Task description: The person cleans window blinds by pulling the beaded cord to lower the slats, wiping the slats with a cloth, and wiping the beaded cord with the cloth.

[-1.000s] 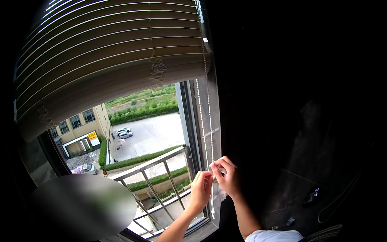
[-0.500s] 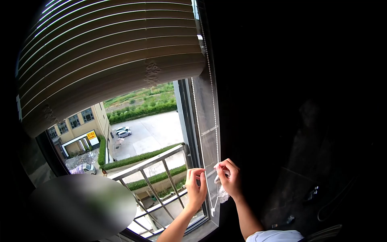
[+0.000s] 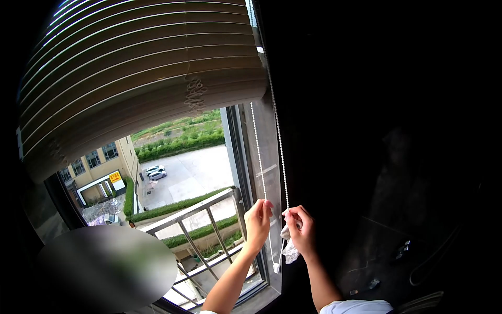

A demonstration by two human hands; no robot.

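A white beaded cord loop (image 3: 279,131) hangs at the right side of the window. My left hand (image 3: 259,222) pinches the loop's left strand. Beside it, my right hand (image 3: 300,227) is closed on the right strand and also holds a crumpled white cloth (image 3: 291,252), which hangs below the fingers. At the bottom of the loop, under both hands, is a small white weight (image 3: 276,268). The partly raised slatted blind (image 3: 141,57) covers the upper window, its lower slats bunched together.
Beyond the open lower window stand a metal railing (image 3: 194,213), hedges, a paved lot with parked cars (image 3: 156,174) and a building (image 3: 94,162). A blurred oval covers the lower left. Small objects (image 3: 374,283) lie in the dark area at the lower right.
My left hand has risen and closed on the left strand. My right hand has shifted slightly right with the cloth. The two strands are farther apart than a second ago.
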